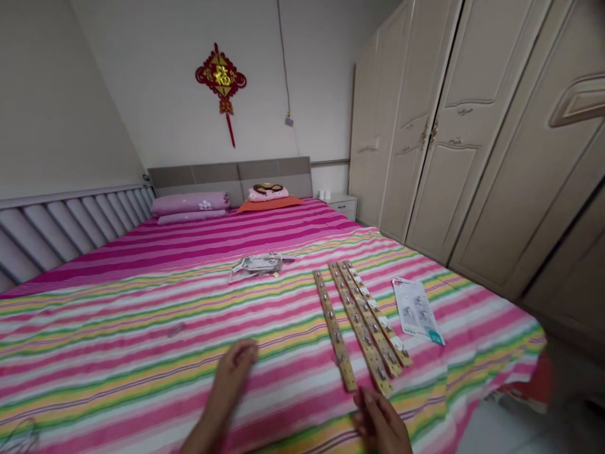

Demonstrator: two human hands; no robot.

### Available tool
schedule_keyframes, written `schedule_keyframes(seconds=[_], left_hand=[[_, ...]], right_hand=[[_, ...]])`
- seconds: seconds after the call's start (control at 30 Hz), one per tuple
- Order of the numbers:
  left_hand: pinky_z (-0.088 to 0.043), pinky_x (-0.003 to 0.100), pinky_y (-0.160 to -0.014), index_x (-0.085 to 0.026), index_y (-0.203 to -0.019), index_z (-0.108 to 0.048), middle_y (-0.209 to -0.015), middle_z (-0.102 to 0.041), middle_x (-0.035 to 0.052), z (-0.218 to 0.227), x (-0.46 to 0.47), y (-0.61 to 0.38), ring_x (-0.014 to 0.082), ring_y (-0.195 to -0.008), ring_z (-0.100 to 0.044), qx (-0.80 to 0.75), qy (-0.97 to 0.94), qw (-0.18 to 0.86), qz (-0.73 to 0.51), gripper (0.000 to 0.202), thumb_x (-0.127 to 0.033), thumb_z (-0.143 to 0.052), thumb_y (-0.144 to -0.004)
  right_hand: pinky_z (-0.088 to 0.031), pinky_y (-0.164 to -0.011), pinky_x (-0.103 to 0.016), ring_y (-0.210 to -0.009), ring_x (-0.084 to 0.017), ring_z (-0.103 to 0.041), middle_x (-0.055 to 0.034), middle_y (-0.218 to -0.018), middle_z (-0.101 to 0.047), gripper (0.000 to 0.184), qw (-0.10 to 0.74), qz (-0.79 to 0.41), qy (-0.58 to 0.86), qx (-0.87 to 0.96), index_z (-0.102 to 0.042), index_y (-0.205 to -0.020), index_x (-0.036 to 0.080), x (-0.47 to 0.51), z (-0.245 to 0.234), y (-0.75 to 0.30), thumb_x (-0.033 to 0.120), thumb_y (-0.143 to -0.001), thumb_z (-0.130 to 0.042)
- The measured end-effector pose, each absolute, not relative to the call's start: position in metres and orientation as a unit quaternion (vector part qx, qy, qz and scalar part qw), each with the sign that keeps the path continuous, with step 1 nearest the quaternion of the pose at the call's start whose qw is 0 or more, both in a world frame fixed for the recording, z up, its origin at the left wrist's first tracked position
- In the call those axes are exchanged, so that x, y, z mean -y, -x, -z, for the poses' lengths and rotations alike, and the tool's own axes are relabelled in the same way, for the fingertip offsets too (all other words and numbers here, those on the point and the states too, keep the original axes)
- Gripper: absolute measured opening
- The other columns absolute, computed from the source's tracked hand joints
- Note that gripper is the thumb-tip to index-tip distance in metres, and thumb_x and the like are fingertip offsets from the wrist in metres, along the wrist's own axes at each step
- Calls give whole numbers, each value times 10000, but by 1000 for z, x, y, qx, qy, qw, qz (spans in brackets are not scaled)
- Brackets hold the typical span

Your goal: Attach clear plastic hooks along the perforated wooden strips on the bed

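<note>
Several wooden strips (359, 318) fitted with metal hooks lie side by side on the striped bed cover (142, 340), slanting away from me. My right hand (380, 421) rests just below their near ends, fingers loosely curled, holding nothing that I can see. My left hand (234, 372) lies on the cover to the left of the strips, fingers stretched forward and empty. A white blister card (416, 310) of small metal parts lies right of the strips. A clear plastic packet (258, 265) with metal parts sits further up the bed.
Pink pillows (191, 207) and an orange cushion (269, 203) lie at the headboard. A cream wardrobe (472, 126) lines the right wall beside a narrow floor gap. A padded rail (70, 221) borders the bed's left side. A small nightstand (343, 205) stands at the far right corner.
</note>
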State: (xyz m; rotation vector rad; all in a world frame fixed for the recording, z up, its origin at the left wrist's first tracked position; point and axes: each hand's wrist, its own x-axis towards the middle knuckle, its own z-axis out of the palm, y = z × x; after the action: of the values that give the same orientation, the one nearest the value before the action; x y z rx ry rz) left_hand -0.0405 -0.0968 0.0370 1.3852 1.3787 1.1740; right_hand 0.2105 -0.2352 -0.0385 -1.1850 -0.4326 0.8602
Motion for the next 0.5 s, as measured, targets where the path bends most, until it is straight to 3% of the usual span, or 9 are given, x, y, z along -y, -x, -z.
schedule_keyframes(seconds=[0.1, 0.23, 0.37, 0.5], left_hand=[[-456, 281, -613, -194, -821, -645, -692, -615, 24, -26, 126, -40, 182, -661, -568, -487, -597, 477, -422, 340, -457, -681, -608], [-430, 256, -599, -178, -830, -568, -791, -558, 8, -8, 144, -115, 123, -616, -504, -490, -645, 416, -414, 270, -308, -685, -625], [-392, 247, -599, -184, -741, -520, -732, -523, -8, 8, 143, -142, 132, -641, -490, -490, -673, 368, -413, 169, -267, -644, -662], [-369, 237, -595, -197, -626, -471, -659, -483, -17, 15, 138, -145, 132, -629, -473, -479, -662, 374, -439, 133, -229, -547, -730]], right_hand=[[-410, -423, -222, -467, -129, -534, 29, -566, -625, 454, 701, -426, 539, 188, -671, -811, 177, 233, 35, -212, 563, -582, -739], [-468, -562, -239, -617, -158, -578, 2, -680, -657, 352, 668, -311, 601, 310, -675, -813, 180, 233, 20, -227, 509, -689, -673], [-481, -644, -270, -701, -192, -604, -34, -752, -667, 224, 625, -237, 587, 457, -660, -813, 186, 214, -7, -250, 398, -769, -602], [-438, -610, -259, -665, -182, -580, -30, -707, -622, 119, 500, -177, 640, 556, -609, -727, 183, 171, -34, -258, 271, -782, -553]])
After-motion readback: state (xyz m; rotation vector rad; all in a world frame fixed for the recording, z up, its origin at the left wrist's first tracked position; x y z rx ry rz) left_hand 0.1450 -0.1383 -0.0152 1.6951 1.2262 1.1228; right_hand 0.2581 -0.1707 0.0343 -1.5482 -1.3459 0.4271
